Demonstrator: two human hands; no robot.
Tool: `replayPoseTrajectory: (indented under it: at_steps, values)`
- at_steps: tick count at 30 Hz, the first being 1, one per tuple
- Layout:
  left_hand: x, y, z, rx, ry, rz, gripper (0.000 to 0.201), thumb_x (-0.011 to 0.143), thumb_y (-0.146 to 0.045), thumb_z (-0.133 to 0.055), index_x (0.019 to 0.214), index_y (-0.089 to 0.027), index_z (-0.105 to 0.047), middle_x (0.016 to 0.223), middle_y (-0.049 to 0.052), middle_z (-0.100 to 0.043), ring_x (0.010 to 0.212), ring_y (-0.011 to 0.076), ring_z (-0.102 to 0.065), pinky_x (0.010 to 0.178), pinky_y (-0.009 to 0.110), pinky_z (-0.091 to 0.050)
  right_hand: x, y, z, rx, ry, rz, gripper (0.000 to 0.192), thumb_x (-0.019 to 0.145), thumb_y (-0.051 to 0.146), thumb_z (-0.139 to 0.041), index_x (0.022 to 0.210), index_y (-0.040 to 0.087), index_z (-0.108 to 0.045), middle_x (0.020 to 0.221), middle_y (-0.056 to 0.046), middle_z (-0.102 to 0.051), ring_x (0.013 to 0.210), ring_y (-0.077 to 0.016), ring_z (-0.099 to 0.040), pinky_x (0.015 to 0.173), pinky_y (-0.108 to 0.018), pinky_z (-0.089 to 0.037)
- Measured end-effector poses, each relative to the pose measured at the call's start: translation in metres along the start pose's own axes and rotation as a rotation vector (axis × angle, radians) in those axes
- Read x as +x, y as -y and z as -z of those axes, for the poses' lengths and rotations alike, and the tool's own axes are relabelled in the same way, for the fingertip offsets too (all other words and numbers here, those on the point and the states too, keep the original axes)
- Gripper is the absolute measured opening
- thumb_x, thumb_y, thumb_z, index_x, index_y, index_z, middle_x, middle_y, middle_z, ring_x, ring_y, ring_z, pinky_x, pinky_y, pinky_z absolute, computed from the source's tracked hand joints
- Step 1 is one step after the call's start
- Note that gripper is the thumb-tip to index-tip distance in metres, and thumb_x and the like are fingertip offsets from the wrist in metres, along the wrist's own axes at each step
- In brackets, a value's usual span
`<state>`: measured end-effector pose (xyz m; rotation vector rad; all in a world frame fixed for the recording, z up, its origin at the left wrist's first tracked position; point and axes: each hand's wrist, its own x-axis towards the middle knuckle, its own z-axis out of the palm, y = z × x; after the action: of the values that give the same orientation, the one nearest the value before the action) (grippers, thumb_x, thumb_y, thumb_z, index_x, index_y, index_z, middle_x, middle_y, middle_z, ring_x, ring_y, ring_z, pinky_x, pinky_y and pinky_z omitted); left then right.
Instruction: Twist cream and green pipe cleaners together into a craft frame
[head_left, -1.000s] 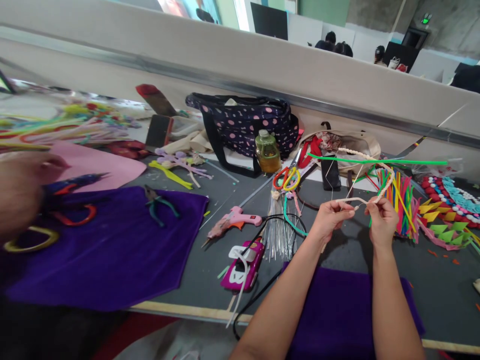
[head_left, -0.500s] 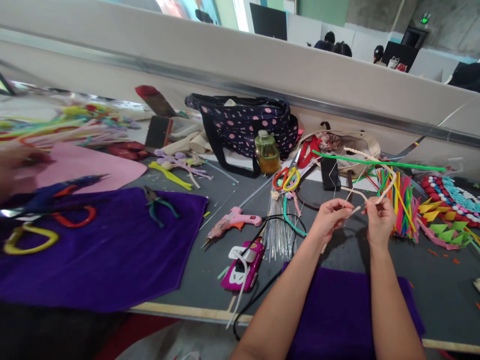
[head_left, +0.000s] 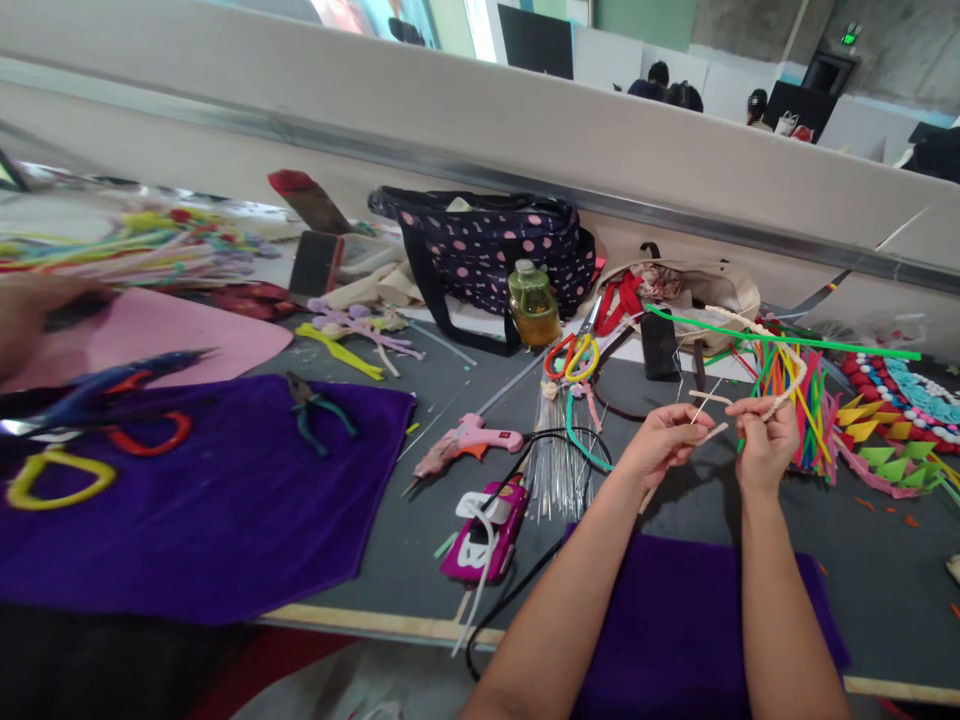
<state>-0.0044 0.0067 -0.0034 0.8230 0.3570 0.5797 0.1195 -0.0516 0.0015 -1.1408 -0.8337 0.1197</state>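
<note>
My left hand [head_left: 670, 442] is closed in a pinch on thin wire [head_left: 705, 402], with a short cream pipe-cleaner end sticking out past its fingertips. To its right, my right hand [head_left: 766, 440] pinches a cream twisted pipe cleaner [head_left: 799, 362] that arcs up and back to the left. Across this arc runs a long, straight bright-green pipe cleaner [head_left: 832, 345]; whether it is attached there I cannot tell. Both hands are raised over the dark table, beyond a folded purple cloth [head_left: 667, 620]. A bundle of coloured strips [head_left: 795, 410] lies just behind my right hand.
Left of my hands lie a pink glue gun [head_left: 469, 437], scissors [head_left: 577, 358] and a bundle of wires [head_left: 559, 460]. A bottle [head_left: 534, 305] stands before a patterned bag [head_left: 480, 250]. At far left, another person's blurred hand [head_left: 37, 320] is near pink sheet material and pliers [head_left: 315, 405].
My hands have moved slightly apart, and the cream pipe-cleaner end now shows at the left fingertips. The green pipe cleaner and the cream arc have shifted to the right.
</note>
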Motion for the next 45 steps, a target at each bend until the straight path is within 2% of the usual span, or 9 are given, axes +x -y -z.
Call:
replayPoseTrajectory:
  at_steps: [2, 10, 15, 19, 23, 28, 35, 41, 45]
  values:
    - [0.000, -0.001, 0.000, -0.019, -0.002, 0.002, 0.026, 0.061, -0.023, -0.076, 0.080, -0.011, -0.064, 0.052, -0.007, -0.046, 0.035, -0.0006, -0.030, 0.036, 0.017, -0.011, 0.000, 0.001, 0.004, -0.054, 0.038, 0.007, 0.003, 0.075, 0.020, -0.056, 0.077, 0.019, -0.054, 0.069, 0.000, -0.065, 0.050, -0.0105, -0.050, 0.048, -0.023, -0.040]
    - [-0.001, -0.005, 0.004, -0.055, -0.012, 0.013, 0.026, 0.060, -0.021, -0.077, 0.080, -0.011, -0.063, 0.051, -0.007, -0.045, 0.035, -0.0006, -0.030, 0.035, 0.016, -0.010, 0.004, 0.005, 0.013, -0.068, 0.272, 0.084, 0.015, 0.079, 0.028, -0.057, 0.091, 0.020, -0.057, 0.084, -0.004, -0.064, 0.068, -0.0165, -0.062, 0.061, -0.030, -0.052]
    - [-0.001, -0.008, 0.008, -0.064, -0.009, 0.013, 0.028, 0.058, -0.019, -0.078, 0.079, -0.011, -0.062, 0.057, -0.006, -0.049, 0.035, -0.0019, -0.030, 0.035, 0.016, -0.010, 0.005, 0.001, 0.015, -0.098, 0.315, 0.036, 0.026, 0.080, 0.026, -0.061, 0.103, 0.022, -0.052, 0.086, -0.003, -0.066, 0.079, -0.0187, -0.065, 0.071, -0.033, -0.052]
    - [-0.002, -0.010, 0.011, -0.063, -0.013, 0.013, 0.029, 0.056, -0.019, -0.079, 0.078, -0.011, -0.061, 0.059, -0.006, -0.051, 0.035, -0.0023, -0.030, 0.035, 0.016, -0.010, 0.006, 0.001, 0.019, -0.235, 0.327, 0.063, 0.023, 0.080, 0.027, -0.062, 0.102, 0.021, -0.058, 0.085, -0.003, -0.067, 0.080, -0.0191, -0.064, 0.080, -0.036, -0.049]
    - [-0.001, -0.010, 0.012, -0.045, -0.010, 0.012, 0.029, 0.057, -0.020, -0.079, 0.078, -0.011, -0.061, 0.061, -0.005, -0.053, 0.036, -0.0019, -0.033, 0.035, 0.016, -0.010, 0.006, 0.001, 0.020, -0.289, 0.328, 0.029, 0.015, 0.081, 0.030, -0.062, 0.092, 0.021, -0.063, 0.081, -0.003, -0.069, 0.078, -0.0197, -0.065, 0.078, -0.035, -0.050]
    - [0.000, -0.010, 0.014, -0.023, -0.016, 0.009, 0.030, 0.056, -0.021, -0.080, 0.078, -0.011, -0.061, 0.059, -0.006, -0.053, 0.035, -0.0020, -0.031, 0.034, 0.017, -0.009, 0.006, -0.005, 0.018, -0.222, 0.307, -0.038, 0.015, 0.081, 0.033, -0.064, 0.089, 0.020, -0.065, 0.082, -0.004, -0.070, 0.076, -0.0204, -0.068, 0.071, -0.034, -0.053]
    - [0.001, -0.010, 0.017, 0.002, -0.087, -0.040, 0.027, 0.056, -0.021, -0.079, 0.074, -0.012, -0.060, 0.058, -0.005, -0.054, 0.035, -0.0012, -0.032, 0.035, 0.016, -0.012, 0.008, -0.005, 0.017, -0.309, 0.305, -0.044, 0.015, 0.080, 0.035, -0.065, 0.081, 0.020, -0.066, 0.076, -0.003, -0.069, 0.072, -0.0193, -0.067, 0.070, -0.033, -0.054]
    - [0.004, -0.006, 0.012, 0.122, -0.217, -0.154, 0.025, 0.057, -0.025, -0.078, 0.072, -0.012, -0.062, 0.058, -0.005, -0.053, 0.037, -0.0001, -0.032, 0.037, 0.017, -0.016, 0.010, -0.006, 0.016, -0.089, 0.322, -0.284, 0.020, 0.076, 0.038, -0.070, 0.085, 0.020, -0.066, 0.070, 0.000, -0.068, 0.059, -0.0172, -0.067, 0.060, -0.031, -0.057]
    - [0.005, -0.006, 0.011, 0.173, -0.258, -0.199, 0.022, 0.059, -0.025, -0.076, 0.071, -0.012, -0.063, 0.057, -0.004, -0.054, 0.039, 0.0010, -0.032, 0.039, 0.018, -0.018, 0.011, -0.009, 0.017, -0.011, 0.306, -0.320, 0.023, 0.073, 0.038, -0.073, 0.082, 0.019, -0.067, 0.070, -0.002, -0.069, 0.059, -0.0181, -0.068, 0.061, -0.033, -0.058]
